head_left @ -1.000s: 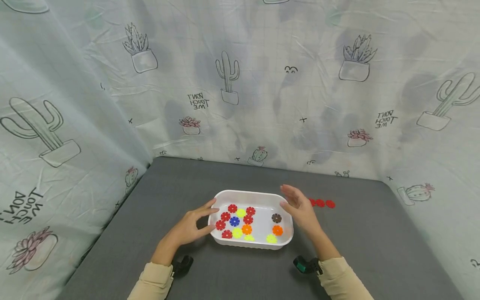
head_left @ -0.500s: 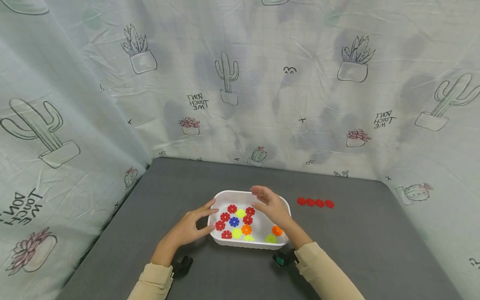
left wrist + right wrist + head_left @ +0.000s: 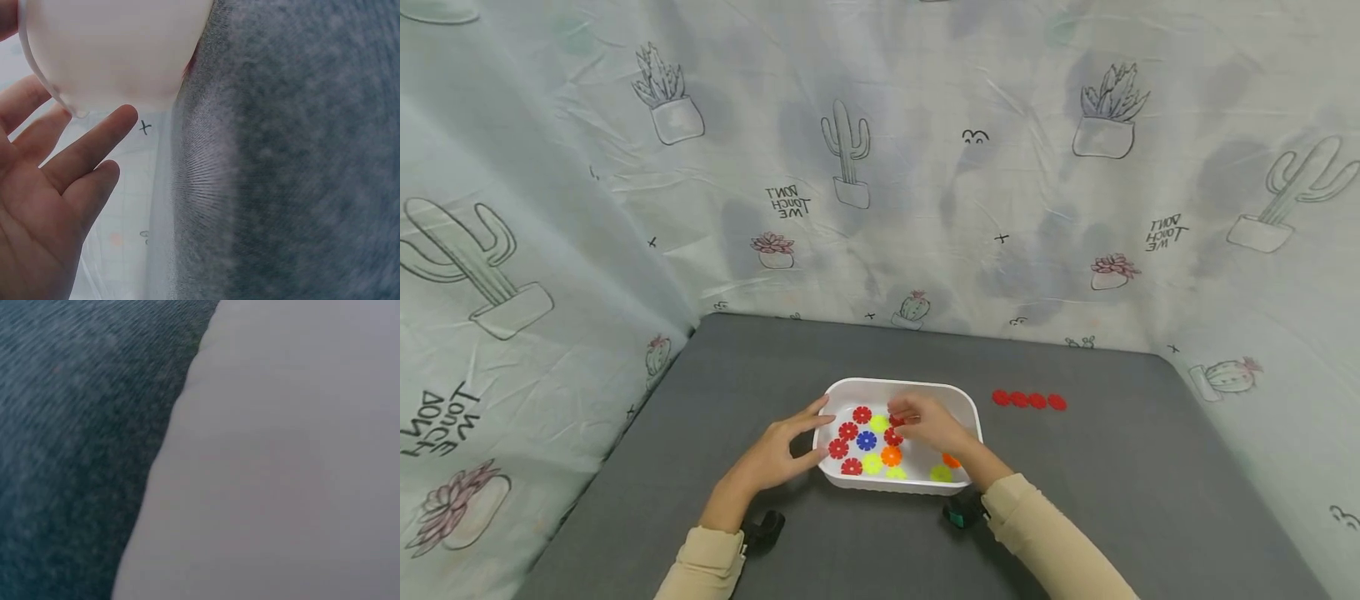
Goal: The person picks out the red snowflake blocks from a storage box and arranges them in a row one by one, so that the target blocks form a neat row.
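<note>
My right hand (image 3: 928, 423) has come in from the tray's right rim to mid-tray within a second, fingers curled down onto a red flower disc (image 3: 895, 420) just below frame centre; whether it is pinched, I cannot tell. My left hand (image 3: 775, 454) steadies the white tray (image 3: 898, 387) at its left wall, fingers spread, gripping nothing. Four red discs (image 3: 1028, 400) sit in a row on the grey table (image 3: 1112, 500), right of centre. The backdrop cloth (image 3: 925, 167) reads, mirrored, "DON'T TOUCH ME".
</note>
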Action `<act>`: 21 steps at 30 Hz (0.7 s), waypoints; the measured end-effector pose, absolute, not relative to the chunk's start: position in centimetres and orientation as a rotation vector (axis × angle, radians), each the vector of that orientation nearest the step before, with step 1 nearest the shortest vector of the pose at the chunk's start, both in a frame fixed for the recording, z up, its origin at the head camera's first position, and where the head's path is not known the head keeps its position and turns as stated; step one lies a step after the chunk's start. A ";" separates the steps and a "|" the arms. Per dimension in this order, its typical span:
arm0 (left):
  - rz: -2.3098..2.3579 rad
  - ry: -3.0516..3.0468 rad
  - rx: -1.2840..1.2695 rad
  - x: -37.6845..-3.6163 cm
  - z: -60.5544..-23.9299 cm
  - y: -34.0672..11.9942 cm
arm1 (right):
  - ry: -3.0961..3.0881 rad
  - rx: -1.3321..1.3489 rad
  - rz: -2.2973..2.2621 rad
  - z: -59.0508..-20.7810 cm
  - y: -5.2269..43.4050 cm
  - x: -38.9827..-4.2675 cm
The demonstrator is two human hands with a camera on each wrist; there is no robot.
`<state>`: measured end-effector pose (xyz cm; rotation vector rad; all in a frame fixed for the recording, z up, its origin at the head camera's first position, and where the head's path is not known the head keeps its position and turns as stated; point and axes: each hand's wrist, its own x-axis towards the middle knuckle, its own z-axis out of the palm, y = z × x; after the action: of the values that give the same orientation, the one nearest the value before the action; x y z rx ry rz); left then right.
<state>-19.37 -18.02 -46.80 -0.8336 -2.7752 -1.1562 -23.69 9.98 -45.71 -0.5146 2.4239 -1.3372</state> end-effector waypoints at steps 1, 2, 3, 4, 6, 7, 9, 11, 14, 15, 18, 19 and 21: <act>-1.155 -2.777 -0.835 -19.4 -46.8 -18.1 | 2.425 -0.519 -1.314 -45.7 9.9 -23.7; -1.157 -2.786 -0.826 -19.3 -46.8 -18.1 | 2.426 -0.515 -1.290 -45.8 9.9 -23.7; -1.153 -2.794 -0.818 -19.3 -46.9 -18.1 | 2.426 -0.517 -1.273 -45.8 9.9 -23.7; -1.156 -2.796 -0.817 -19.3 -46.9 -18.1 | 2.425 -0.519 -1.258 -45.9 9.8 -23.7; -1.154 -2.803 -0.817 -19.3 -46.9 -18.1 | 2.426 -0.526 -1.234 -46.0 9.8 -23.7; -1.157 -2.800 -0.820 -19.3 -46.9 -18.1 | 2.430 -0.528 -1.222 -46.0 9.8 -23.7; -1.154 -2.796 -0.827 -19.3 -46.9 -18.2 | 2.437 -0.543 -1.202 -46.2 9.9 -23.7; -1.156 -2.792 -0.835 -19.4 -46.9 -18.1 | 2.444 -0.557 -1.181 -46.2 9.9 -23.7; -1.154 -2.794 -0.836 -19.4 -46.9 -18.1 | 2.458 -0.570 -1.142 -46.4 9.9 -23.7; -1.155 -2.797 -0.835 -19.4 -46.8 -18.1 | 2.466 -0.565 -1.125 -46.4 9.8 -23.7; -1.150 -2.802 -0.832 -19.4 -46.8 -18.1 | 2.499 -0.558 -1.072 -46.6 9.7 -23.6; -1.151 -2.804 -0.830 -19.4 -46.8 -18.1 | 2.514 -0.546 -1.049 -46.7 9.7 -23.6; -1.156 -2.804 -0.827 -19.3 -46.8 -18.1 | 2.538 -0.547 -1.021 -46.8 9.5 -23.5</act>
<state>-19.34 -18.06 -46.78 -0.8271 -2.8044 -1.1556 -23.53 9.54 -46.84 -0.5466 2.5380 -1.0210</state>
